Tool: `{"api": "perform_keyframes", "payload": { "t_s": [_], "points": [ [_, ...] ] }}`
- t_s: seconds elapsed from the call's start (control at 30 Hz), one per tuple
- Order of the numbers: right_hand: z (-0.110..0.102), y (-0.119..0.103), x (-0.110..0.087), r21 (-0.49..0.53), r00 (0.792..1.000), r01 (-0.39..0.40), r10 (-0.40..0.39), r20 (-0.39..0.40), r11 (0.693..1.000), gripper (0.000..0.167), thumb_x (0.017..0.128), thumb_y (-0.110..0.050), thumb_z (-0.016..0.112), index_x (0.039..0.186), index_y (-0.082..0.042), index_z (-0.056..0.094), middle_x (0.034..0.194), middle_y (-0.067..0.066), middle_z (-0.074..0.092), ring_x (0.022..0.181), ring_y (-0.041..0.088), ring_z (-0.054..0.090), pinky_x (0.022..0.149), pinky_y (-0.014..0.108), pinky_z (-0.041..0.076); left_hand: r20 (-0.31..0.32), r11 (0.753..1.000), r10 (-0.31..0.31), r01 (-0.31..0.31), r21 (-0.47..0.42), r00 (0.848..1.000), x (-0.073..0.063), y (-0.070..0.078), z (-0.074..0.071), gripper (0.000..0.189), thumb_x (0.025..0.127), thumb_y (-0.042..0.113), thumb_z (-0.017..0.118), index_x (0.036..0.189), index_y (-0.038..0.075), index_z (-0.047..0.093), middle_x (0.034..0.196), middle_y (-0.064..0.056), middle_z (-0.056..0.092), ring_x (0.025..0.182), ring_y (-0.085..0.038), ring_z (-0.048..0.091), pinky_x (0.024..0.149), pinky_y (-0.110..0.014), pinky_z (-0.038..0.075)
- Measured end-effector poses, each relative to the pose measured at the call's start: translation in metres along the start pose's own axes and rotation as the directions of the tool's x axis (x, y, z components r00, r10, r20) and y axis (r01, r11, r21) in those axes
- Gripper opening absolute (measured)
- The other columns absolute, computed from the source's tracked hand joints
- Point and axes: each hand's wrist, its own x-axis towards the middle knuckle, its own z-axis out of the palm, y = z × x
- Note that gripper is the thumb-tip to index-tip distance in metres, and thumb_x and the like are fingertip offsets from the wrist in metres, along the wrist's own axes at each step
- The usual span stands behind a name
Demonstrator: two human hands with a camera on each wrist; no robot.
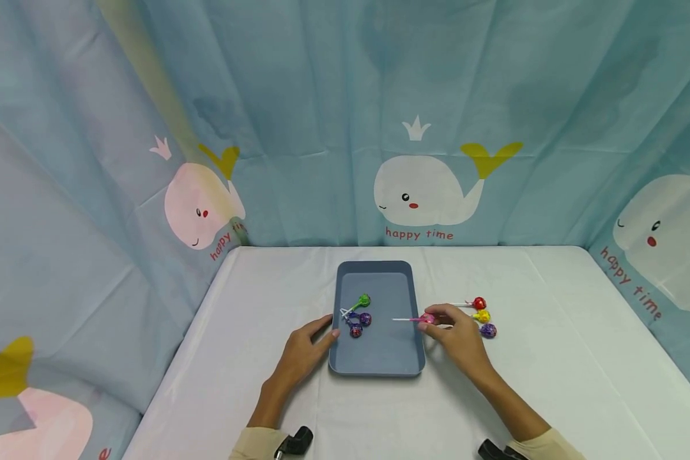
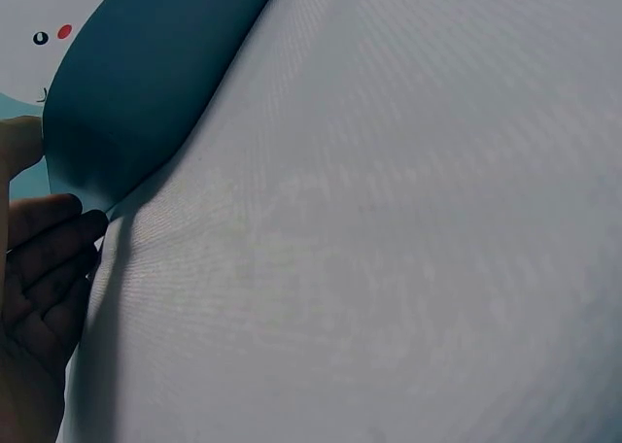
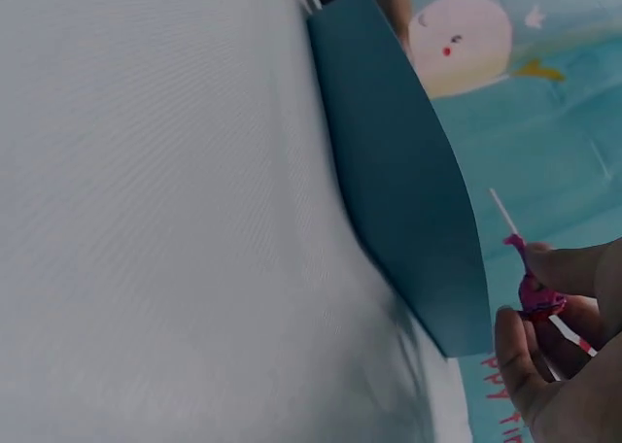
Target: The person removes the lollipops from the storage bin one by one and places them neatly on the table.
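Note:
A grey-blue tray (image 1: pixel 379 358) lies on the white table. My left hand (image 1: pixel 301 354) holds its left rim, and in the left wrist view the thumb is at the tray's top edge with the fingers (image 2: pixel 58 224) by its underside. Over the right rim, my right hand (image 1: pixel 457 335) pinches a pink lollipop (image 1: pixel 427 318) by its wrapped head; the white stick points left over the tray. Inside the tray lie a green lollipop (image 1: pixel 365 299) and two purple lollipops (image 1: pixel 365 319), their sticks crossing near the left side.
Right of the tray, partly behind my right hand, lie a red lollipop (image 1: pixel 480 303), a yellow lollipop (image 1: pixel 482 315) and a purple lollipop (image 1: pixel 488 330). A blue curtain (image 1: pixel 310 191) printed with whales hangs behind and beside the table.

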Motion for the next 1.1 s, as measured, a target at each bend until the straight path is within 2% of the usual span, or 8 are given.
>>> {"api": "perform_keyframes", "payload": {
  "t_s": [0.23,0.5,0.8,1.1],
  "points": [
    [-0.01,0.008,-0.005,-0.036,0.999,0.018,-0.02,-0.035,0.999,0.035,0.092,-0.023,0.086,0.121,-0.007,0.077,0.103,0.004,0.076,0.098,0.018,0.069,0.081,0.017,0.057,0.005,1.0,-0.003,0.003,-0.005,1.0,0.0,0.001,0.0,0.063,0.1,0.053,0.07,0.151,0.018,0.062,0.155,-0.005,0.06,0.15,-0.034,0.049,0.127,-0.055,0.036],
    [-0.024,0.015,-0.011,-0.031,0.999,0.0,-0.001,-0.051,1.0,0.037,0.091,-0.026,0.087,0.12,-0.007,0.076,0.105,0.006,0.074,0.095,0.014,0.068,0.079,0.013,0.058,0.005,1.0,-0.003,0.003,-0.006,1.0,-0.001,0.002,0.0,0.063,0.1,0.053,0.071,0.151,0.018,0.062,0.154,-0.005,0.06,0.15,-0.033,0.049,0.127,-0.054,0.036],
    [-0.036,0.021,-0.019,-0.076,0.996,-0.07,0.065,-0.063,0.995,0.04,0.092,-0.034,0.086,0.123,-0.01,0.076,0.104,0.006,0.074,0.096,0.014,0.064,0.074,0.018,0.053,0.005,1.0,-0.008,0.008,0.014,1.0,-0.001,0.001,0.0,0.062,0.101,0.052,0.07,0.151,0.016,0.062,0.155,-0.007,0.059,0.15,-0.035,0.049,0.126,-0.056,0.037],
    [-0.044,0.031,-0.024,-0.103,0.995,-0.05,0.041,-0.091,0.993,0.041,0.091,-0.029,0.087,0.124,-0.007,0.076,0.109,0.007,0.073,0.095,0.005,0.065,0.076,0.01,0.051,0.004,1.0,-0.006,0.006,0.02,1.0,-0.001,0.001,-0.001,0.062,0.101,0.052,0.069,0.151,0.016,0.061,0.155,-0.008,0.059,0.149,-0.037,0.048,0.126,-0.058,0.036]
  ]
}}
